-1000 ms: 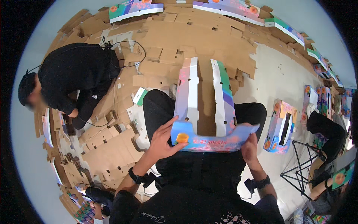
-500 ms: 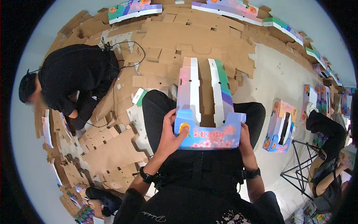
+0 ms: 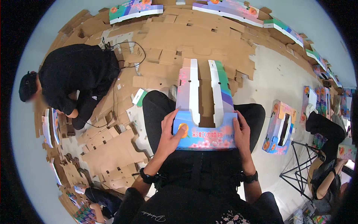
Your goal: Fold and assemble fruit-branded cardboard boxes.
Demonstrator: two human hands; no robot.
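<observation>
A printed cardboard fruit box point(image 3: 207, 140) rests on my lap between my knees. Its near end panel is blue with an orange fruit and pink blossoms; two long flaps with white edges flank an open slot down the middle. My left hand point(image 3: 169, 133) is closed on the near left corner, thumb pressed on the printed fruit. At the near right corner, my right hand point(image 3: 242, 132) grips the box, its thumb on the blue panel and its fingers along the side. Both hands' fingertips are partly hidden by the box.
Flattened brown cardboard point(image 3: 201, 33) covers much of the floor ahead and left. Another folded box point(image 3: 279, 127) stands to the right, near a black folding stool frame point(image 3: 300, 164). A person in black point(image 3: 78, 78) crouches at left. Another person point(image 3: 328, 175) sits at right.
My right hand has shifted up and inward, its thumb now over the near panel. The panel's outer corners, which stuck out before, now lie in against the box sides.
</observation>
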